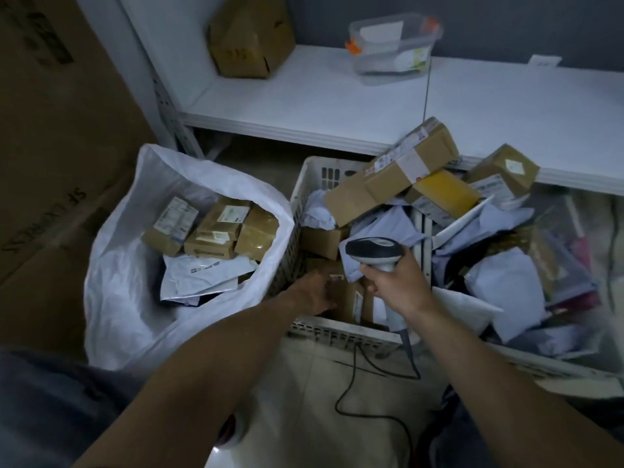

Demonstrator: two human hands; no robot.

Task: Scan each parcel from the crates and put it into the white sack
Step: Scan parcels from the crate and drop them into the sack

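My right hand (pixel 398 285) grips a grey handheld scanner (pixel 374 251) above the near white crate (pixel 337 331), its head pointing left and down. My left hand (pixel 315 290) reaches down into that crate and holds a small brown box parcel (pixel 351 298) with a white label; its fingers are partly hidden. The white sack (pixel 135 298) stands open to the left of the crate, with several brown boxes (pixel 216 228) and a white mailer bag inside. More boxes (pixel 398 170) and pale mailer bags (pixel 506 282) pile across the crates to the right.
A white shelf (pixel 337 106) runs behind the crates, carrying a brown carton (pixel 250 38) and a clear plastic tub (pixel 395 45). Large cardboard cartons (pixel 50 146) stand at the left. The scanner's black cable (pixel 368 400) loops over the floor between my arms.
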